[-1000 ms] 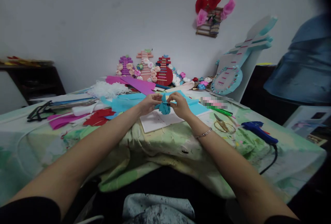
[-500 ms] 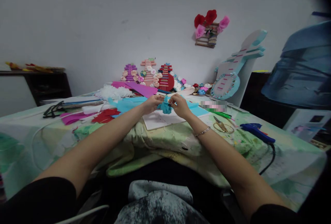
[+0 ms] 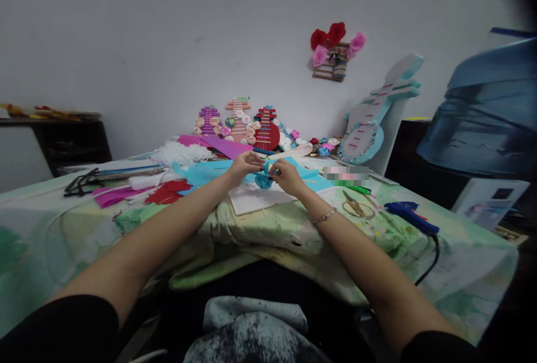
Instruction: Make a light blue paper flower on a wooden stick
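Observation:
A crumpled blue paper flower (image 3: 264,180) is held between my hands above a white pad (image 3: 255,199). My left hand (image 3: 245,166) pinches it from the left, the fingers closed around its upper side. From the right, my right hand (image 3: 287,177) grips the same flower with thumb and fingertips at its top. Some of the fingertips are hidden behind the paper. Bright blue crepe paper (image 3: 205,173) lies under and behind both hands.
Gold-handled scissors (image 3: 356,206) and a blue glue gun (image 3: 411,217) with a black cord lie to the right. Red paper (image 3: 168,191) and white shredded paper (image 3: 182,152) are at left. Decorated lute-shaped crafts (image 3: 267,131) stand at the back, with a large one (image 3: 363,133) at right.
The whole view has shifted slightly, so the table things appear a little further left. Both hands still hold the blue flower, and the right fingers have moved slightly up over its top.

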Motion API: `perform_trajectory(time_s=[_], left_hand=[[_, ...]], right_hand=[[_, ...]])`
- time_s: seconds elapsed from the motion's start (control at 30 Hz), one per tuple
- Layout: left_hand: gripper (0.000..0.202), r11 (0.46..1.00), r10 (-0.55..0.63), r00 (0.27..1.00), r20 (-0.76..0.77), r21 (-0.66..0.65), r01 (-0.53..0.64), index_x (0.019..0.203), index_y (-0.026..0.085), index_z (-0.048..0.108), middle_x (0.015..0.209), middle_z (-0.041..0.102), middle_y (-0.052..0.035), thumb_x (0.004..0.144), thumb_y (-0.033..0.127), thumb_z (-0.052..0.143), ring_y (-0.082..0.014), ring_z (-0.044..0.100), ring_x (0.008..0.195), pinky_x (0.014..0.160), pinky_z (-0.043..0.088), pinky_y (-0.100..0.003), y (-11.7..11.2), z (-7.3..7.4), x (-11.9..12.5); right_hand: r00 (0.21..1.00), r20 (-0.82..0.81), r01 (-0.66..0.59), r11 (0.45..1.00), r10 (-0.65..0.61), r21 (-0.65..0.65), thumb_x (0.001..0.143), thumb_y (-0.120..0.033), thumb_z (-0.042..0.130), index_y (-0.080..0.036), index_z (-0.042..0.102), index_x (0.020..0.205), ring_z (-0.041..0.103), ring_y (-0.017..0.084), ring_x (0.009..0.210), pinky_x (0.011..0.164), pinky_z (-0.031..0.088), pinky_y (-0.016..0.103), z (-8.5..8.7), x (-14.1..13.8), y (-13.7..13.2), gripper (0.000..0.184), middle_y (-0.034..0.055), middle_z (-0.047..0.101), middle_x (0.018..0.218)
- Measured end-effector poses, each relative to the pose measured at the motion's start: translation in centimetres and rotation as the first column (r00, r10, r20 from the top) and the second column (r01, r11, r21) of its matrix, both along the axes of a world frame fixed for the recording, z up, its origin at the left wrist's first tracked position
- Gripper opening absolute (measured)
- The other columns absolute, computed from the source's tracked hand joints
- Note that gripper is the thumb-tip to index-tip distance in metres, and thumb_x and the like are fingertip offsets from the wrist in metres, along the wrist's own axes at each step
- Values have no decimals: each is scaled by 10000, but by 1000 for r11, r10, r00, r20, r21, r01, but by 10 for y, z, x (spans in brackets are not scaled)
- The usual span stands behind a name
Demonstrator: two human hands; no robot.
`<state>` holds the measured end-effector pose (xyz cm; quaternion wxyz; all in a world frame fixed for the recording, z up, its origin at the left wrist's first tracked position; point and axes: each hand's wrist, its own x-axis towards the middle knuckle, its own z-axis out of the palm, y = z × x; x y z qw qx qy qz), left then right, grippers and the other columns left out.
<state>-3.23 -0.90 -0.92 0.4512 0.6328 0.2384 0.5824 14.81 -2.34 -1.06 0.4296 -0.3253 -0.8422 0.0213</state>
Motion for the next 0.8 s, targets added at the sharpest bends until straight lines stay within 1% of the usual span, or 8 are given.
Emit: perform_trajectory(time_s=[0.07, 0.17, 0.23, 0.3, 0.4, 0.57, 0.67, 0.8], left_hand=[[313, 986, 103, 994, -20, 133, -100, 683, 131, 559, 695, 611, 13, 462, 155, 780, -110, 583, 667, 664, 439, -240, -4, 2, 1], [222, 972, 148, 970, -191, 209, -107, 614, 123, 591, 628, 595, 3, 510, 225, 759, -110, 543, 603, 609, 411, -237, -10, 5, 2], [173, 946, 215, 927, -307, 301, -119, 612, 128, 633, 638, 621, -18, 529, 234, 743, -129, 551, 626, 624, 406, -247, -12, 6, 3], [140, 902, 309, 867, -390, 409, -138, 625, 142, 667, 666, 649, -31, 542, 231, 737, -151, 566, 676, 657, 405, -253, -12, 7, 3], [100, 840, 418, 798, -434, 518, -158, 606, 167, 684, 672, 665, -39, 567, 245, 732, -171, 570, 707, 681, 405, -258, -12, 6, 2], [44, 794, 469, 752, -464, 594, -129, 590, 183, 700, 683, 671, -48, 588, 219, 725, -181, 571, 726, 730, 407, -264, -10, 4, 2], [48, 790, 473, 745, -471, 602, -120, 605, 181, 710, 686, 671, -51, 617, 228, 710, -182, 568, 736, 751, 399, -266, -8, 2, 1], [71, 798, 467, 737, -488, 591, -115, 626, 177, 717, 682, 675, -50, 623, 247, 711, -172, 554, 709, 701, 385, -253, -5, 2, 0]], right_hand=[[1000, 16, 16, 1000, -16, -9, 667, -6, 554, -156, 584, 684, 470, 88, 649, 649, 391, 226, -1, 0, 2, 154, 4, 495, 794], [999, 34, 39, 999, -38, -13, 671, 1, 552, -153, 599, 691, 472, 80, 632, 648, 390, 225, -1, 0, 2, 162, 3, 496, 802], [998, 35, 57, 998, -57, -10, 671, 5, 552, -153, 605, 690, 477, 77, 624, 648, 392, 227, 0, 1, 2, 168, 1, 496, 800], [996, 37, 76, 997, -76, -10, 672, 5, 555, -152, 611, 686, 481, 78, 617, 646, 395, 228, 1, 1, 1, 168, 0, 496, 788], [994, 51, 102, 995, -101, -17, 674, -5, 567, -151, 615, 671, 483, 79, 610, 638, 397, 227, 2, 1, 1, 153, 2, 496, 776], [989, 72, 131, 991, -129, -19, 677, -36, 596, -148, 622, 651, 500, 84, 618, 643, 401, 229, 0, 0, 1, 118, 10, 512, 771], [986, 89, 142, 990, -140, -12, 686, -48, 598, -145, 624, 647, 509, 92, 624, 646, 402, 234, 0, 0, 0, 108, 20, 528, 770], [980, 130, 160, 986, -152, -48, 689, -68, 613, -132, 626, 664, 511, 87, 610, 629, 394, 223, 3, 1, -5, 70, 28, 548, 776]])
